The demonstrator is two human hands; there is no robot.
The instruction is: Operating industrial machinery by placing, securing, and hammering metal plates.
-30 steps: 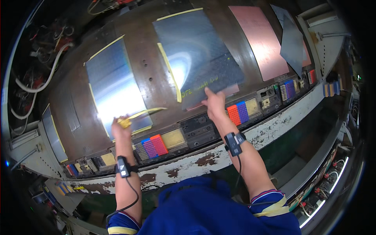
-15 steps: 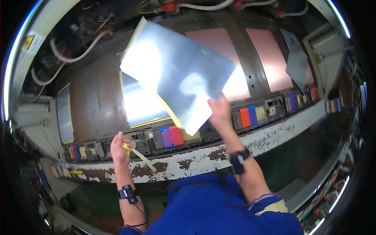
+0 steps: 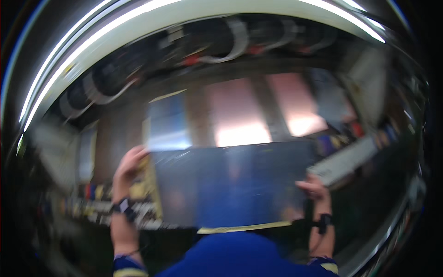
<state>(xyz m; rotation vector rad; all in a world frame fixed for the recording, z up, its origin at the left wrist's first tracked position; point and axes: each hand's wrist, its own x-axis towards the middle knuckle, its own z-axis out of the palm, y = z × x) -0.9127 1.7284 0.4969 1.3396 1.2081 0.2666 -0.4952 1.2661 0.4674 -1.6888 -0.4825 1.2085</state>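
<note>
A large shiny grey metal sheet lies across in front of my body, one long side toward me. Yellow tape runs along its near edge, and more yellow shows at its left edge. My left hand is closed at the far left corner of the sheet. Blur hides whether the tape strip is still in those fingers. At the right edge my right hand grips the sheet, its thumb on the upper face and the other fingers mostly hidden.
Beyond the sheet, a dark machine bed holds a tape-edged metal sheet, a pinkish plate, another pinkish plate and a grey sheet. A worn white rail borders the front. Pale hoses hang at the back.
The metal sheet has come off from above the bed, down toward my body, and turned level. My left hand, earlier apart with a yellow tape strip, is now at the sheet's left corner.
</note>
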